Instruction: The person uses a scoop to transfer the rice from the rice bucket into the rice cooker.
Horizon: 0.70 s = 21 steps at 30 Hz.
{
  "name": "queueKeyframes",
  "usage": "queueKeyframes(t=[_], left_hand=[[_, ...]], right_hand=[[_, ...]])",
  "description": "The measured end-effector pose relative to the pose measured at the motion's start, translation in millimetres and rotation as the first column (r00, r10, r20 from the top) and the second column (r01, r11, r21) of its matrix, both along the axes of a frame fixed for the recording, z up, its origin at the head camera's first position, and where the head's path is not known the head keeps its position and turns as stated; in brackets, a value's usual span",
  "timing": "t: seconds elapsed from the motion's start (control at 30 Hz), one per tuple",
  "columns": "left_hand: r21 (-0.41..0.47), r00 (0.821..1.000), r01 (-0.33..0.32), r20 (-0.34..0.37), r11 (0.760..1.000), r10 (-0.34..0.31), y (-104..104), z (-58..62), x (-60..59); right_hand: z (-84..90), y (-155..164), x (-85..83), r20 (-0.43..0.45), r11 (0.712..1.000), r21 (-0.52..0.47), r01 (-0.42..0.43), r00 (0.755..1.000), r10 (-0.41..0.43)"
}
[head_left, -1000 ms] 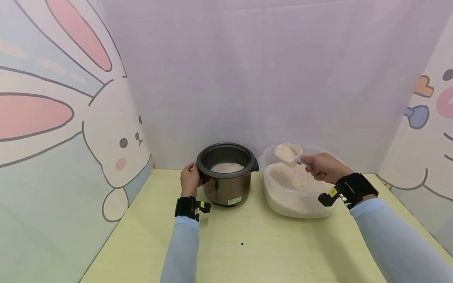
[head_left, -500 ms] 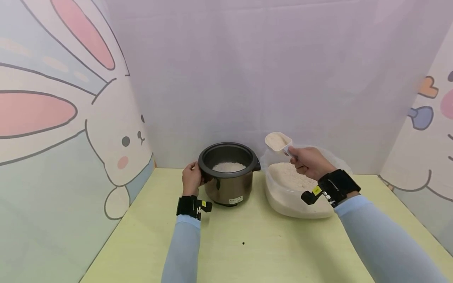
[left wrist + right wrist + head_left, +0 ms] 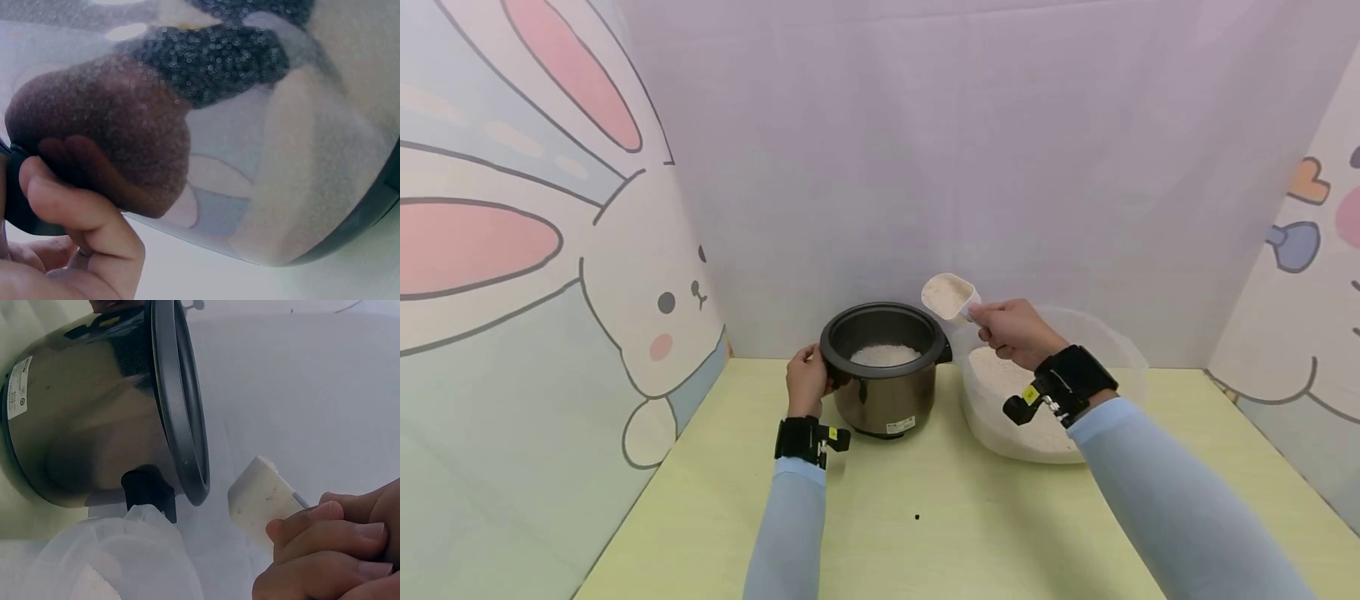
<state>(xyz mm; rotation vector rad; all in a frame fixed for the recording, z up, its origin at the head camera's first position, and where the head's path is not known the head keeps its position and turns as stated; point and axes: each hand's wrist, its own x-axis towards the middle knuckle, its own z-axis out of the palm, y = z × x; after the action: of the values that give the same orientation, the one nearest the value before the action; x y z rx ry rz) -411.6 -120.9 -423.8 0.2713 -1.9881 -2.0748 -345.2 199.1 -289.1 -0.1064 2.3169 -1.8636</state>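
Above the gap between the rice cooker point(image 3: 883, 400) and the clear plastic tub point(image 3: 1131, 367), near the cooker's rim but not touching it, is the white measuring scoop point(image 3: 257, 497), filled with what looks like rice point(image 3: 943, 293). The right hand point(image 3: 1017, 329) has its fingers curled firmly round the scoop's handle — no loose finger can I see — and the scoop seems about level. The cooker stands upright without lid, with some pale grain point(image 3: 885, 356) at its bottom. At its far left, the left hand point(image 3: 806, 383) holds the side handle point(image 3: 26, 220), fingers bent close around it. The tub, to the right, contains a large quantity of the same-looking grain. All this stands on a yellow-green table point(image 3: 880, 550), before a pale curtain point(image 3: 850, 167).

In my judgement, the step in hand is the transfer of one scoopful to the cooker. The next move would call for bringing the scoop leftward over the opening — level first — then tipping it, while the left hand steadies the cooker.
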Motion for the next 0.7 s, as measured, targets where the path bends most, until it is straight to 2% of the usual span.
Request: queueKeyframes(t=[0.4,0.7], left_hand=[[-0.011,1.0,-0.003,0.001,1.0,0.003,0.4,-1.5,-0.5],[-0.031,1.0,-0.02,0.007,0.999,0.02,0.2,-1.8,-2.0]], right_hand=[[-2.0,-24.2,-7.5,-0.044,0.998,0.048,0.046,0.998,-0.044],[-5.7,-37.5,-11.3,-0.149,0.982,0.168,0.091,0.987,-0.066]])
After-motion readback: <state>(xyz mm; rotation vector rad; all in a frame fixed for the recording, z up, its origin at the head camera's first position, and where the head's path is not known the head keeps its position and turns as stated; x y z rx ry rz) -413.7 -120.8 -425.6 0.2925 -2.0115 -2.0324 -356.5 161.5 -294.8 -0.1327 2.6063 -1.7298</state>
